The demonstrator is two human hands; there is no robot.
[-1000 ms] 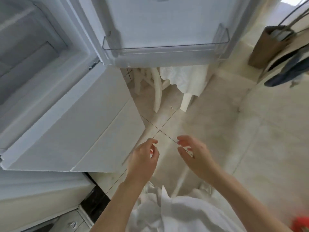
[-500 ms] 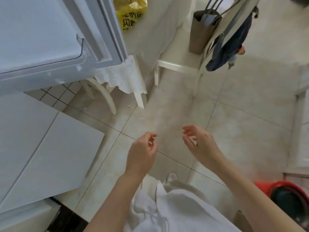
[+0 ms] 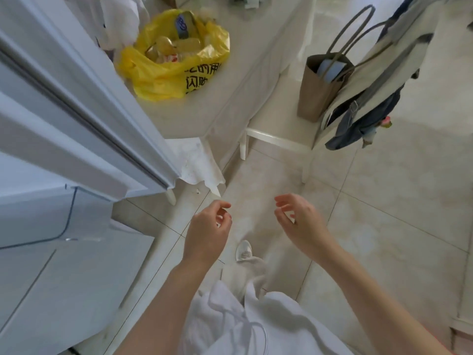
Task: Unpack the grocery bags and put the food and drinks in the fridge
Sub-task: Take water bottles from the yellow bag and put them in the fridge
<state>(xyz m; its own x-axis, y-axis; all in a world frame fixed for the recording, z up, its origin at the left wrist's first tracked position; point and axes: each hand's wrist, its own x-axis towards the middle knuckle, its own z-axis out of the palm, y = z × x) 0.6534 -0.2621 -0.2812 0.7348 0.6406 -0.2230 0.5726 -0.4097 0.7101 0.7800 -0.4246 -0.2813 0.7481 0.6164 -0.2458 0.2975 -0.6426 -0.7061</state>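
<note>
A yellow plastic grocery bag (image 3: 176,65) stands open on the white table (image 3: 194,116) at the top centre, with packaged food and a can showing inside. The open fridge door (image 3: 76,119) fills the left side, its clear door shelf (image 3: 64,221) below. My left hand (image 3: 207,231) and my right hand (image 3: 299,221) hang over the tiled floor in the middle, well short of the bag. Both hold nothing, with fingers loosely curled.
A brown paper bag (image 3: 320,90) with long handles sits on a white chair (image 3: 276,137) to the right of the table. A coat and dark denim bag (image 3: 363,124) hang off the chair back. White bags lie at the table's far left.
The view has swung right and up from the fridge towards the table, bringing the yellow bag fully into sight. Both hands stay empty in front of me, a little farther apart.
</note>
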